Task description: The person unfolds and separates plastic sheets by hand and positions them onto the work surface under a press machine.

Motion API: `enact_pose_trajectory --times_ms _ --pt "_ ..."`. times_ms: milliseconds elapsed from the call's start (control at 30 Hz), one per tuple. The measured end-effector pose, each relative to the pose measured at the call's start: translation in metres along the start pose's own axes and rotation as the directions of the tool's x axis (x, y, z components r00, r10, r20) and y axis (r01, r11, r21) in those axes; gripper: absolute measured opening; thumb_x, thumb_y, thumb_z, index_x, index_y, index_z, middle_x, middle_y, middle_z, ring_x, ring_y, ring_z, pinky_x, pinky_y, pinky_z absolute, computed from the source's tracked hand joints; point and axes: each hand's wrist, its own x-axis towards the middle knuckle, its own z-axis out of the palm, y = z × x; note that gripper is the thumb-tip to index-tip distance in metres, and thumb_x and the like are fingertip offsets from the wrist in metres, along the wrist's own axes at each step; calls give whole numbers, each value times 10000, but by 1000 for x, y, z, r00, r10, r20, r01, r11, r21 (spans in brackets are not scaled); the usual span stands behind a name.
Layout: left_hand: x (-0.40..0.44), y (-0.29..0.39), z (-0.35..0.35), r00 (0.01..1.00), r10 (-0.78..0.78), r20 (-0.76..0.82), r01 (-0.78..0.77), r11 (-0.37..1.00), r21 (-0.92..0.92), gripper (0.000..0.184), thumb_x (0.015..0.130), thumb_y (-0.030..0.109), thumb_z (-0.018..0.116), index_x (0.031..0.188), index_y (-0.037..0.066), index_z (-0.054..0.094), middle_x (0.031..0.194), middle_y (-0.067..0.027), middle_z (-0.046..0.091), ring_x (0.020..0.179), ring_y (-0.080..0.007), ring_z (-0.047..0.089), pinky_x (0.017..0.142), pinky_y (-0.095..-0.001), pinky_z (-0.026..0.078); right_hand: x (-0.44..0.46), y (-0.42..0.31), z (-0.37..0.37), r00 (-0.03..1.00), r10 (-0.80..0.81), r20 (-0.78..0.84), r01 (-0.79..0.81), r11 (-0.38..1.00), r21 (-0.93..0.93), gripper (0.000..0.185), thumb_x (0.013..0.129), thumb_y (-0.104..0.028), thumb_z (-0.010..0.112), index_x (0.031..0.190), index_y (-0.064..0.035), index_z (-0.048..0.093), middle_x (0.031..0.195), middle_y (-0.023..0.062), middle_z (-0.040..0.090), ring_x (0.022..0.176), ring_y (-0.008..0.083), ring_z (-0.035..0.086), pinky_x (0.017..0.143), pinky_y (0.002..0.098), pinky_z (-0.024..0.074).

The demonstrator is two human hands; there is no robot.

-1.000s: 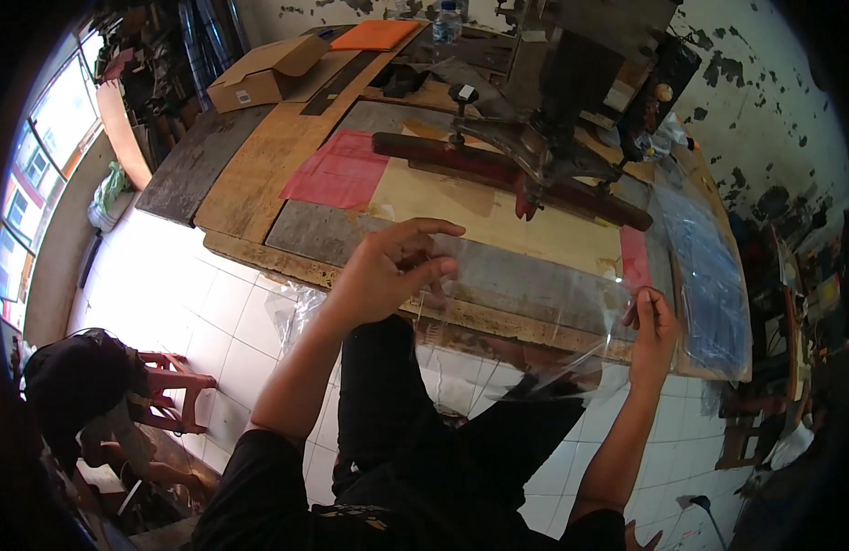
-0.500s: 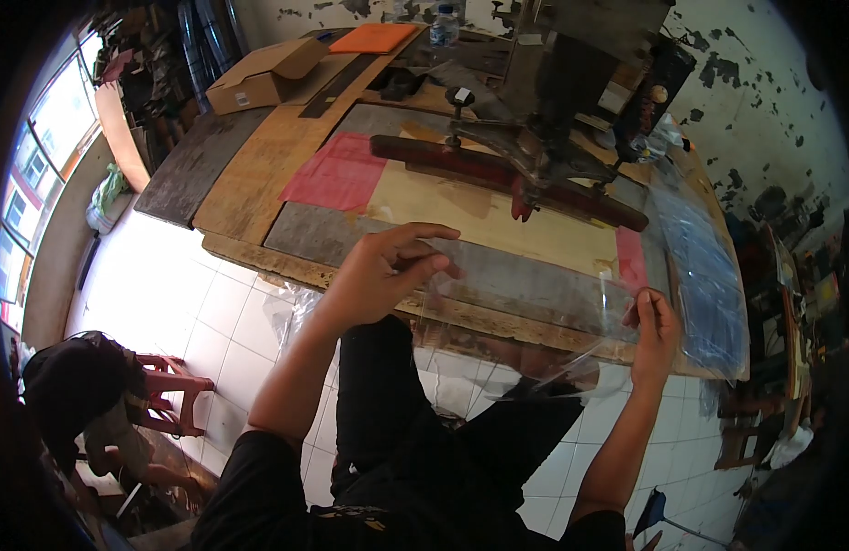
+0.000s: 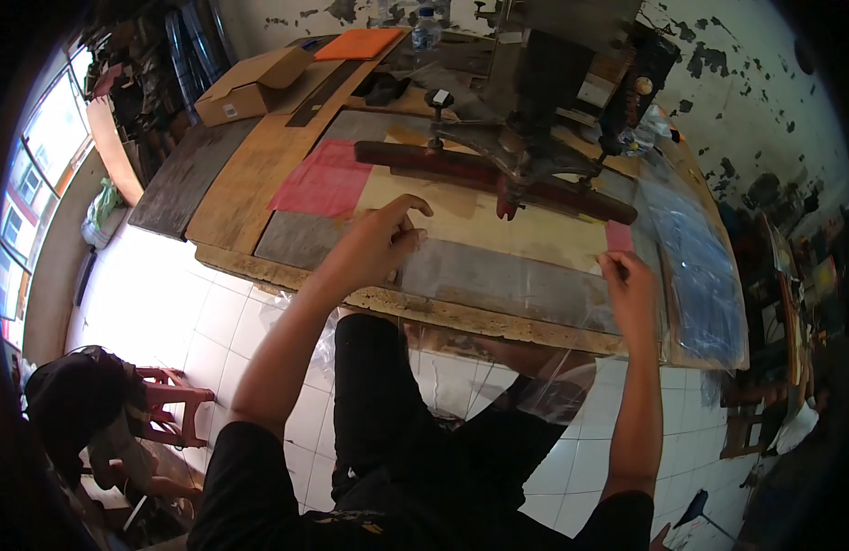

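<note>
A clear plastic sheet (image 3: 555,390) stretches between my two hands and hangs past the front of the bench over my lap. My left hand (image 3: 380,243) pinches its left side, over the grey plate (image 3: 301,241) near the red patch (image 3: 325,176). On the right, my right hand (image 3: 632,285) has thumb and fingertips closed on the sheet's other upper corner, just below a small pink patch (image 3: 618,236). Beyond both hands lies a pale yellow strip (image 3: 535,230), with the dark red press bar (image 3: 443,165) of a machine above it.
Stacked clear plastic sheets (image 3: 700,285) lie at the bench's right end. At the back left are a cardboard box (image 3: 255,84), an orange sheet (image 3: 358,43) and a water bottle (image 3: 426,32). Another person (image 3: 85,404) is beside a red stool (image 3: 174,404) at lower left.
Both hands have moved forward, over the bench, carrying the plastic sheet with them. Its upper edge now lies nearer the yellow strip.
</note>
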Motion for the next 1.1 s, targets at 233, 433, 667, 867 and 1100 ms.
enact_pose_trajectory --times_ms 233,433,667,867,1100 --pt "58 -62 13 951 310 6 -291 886 361 282 938 26 624 1210 26 697 945 -226 700 912 -378 716 822 -471 553 55 25 42 985 -49 165 80 979 -187 168 946 -158 753 1034 -15 748 868 156 740 814 316 717 740 417 535" --pt "65 -53 21 983 95 159 -172 786 594 316 950 61 613 1245 94 721 1194 -202 650 1067 -385 686 918 -485 554 55 24 63 989 -143 43 149 956 -251 132 913 -102 757 1022 -45 710 932 123 690 901 339 690 756 458 538" --pt "58 -55 27 939 230 255 -337 468 817 407 950 131 634 1351 62 657 1354 -169 590 1215 -329 625 991 -452 537 50 29 67 967 -253 31 249 914 -321 106 925 -95 727 1003 -31 760 1006 121 659 975 349 671 821 477 556" --pt "51 -26 9 932 208 298 -358 668 653 626 941 410 714 1400 -1 603 1431 -189 580 1258 -386 600 1064 -466 505 41 13 50 960 -186 210 246 919 -308 393 944 -289 743 1153 44 732 1142 161 614 1081 379 627 939 481 522" --pt "55 -27 12 904 169 392 -406 627 665 698 965 511 695 1463 43 549 1451 -227 574 1283 -409 611 1058 -456 533 31 -8 22 869 -150 471 370 830 -417 795 938 -482 744 1488 50 528 1409 208 485 1272 386 527 1094 505 427"
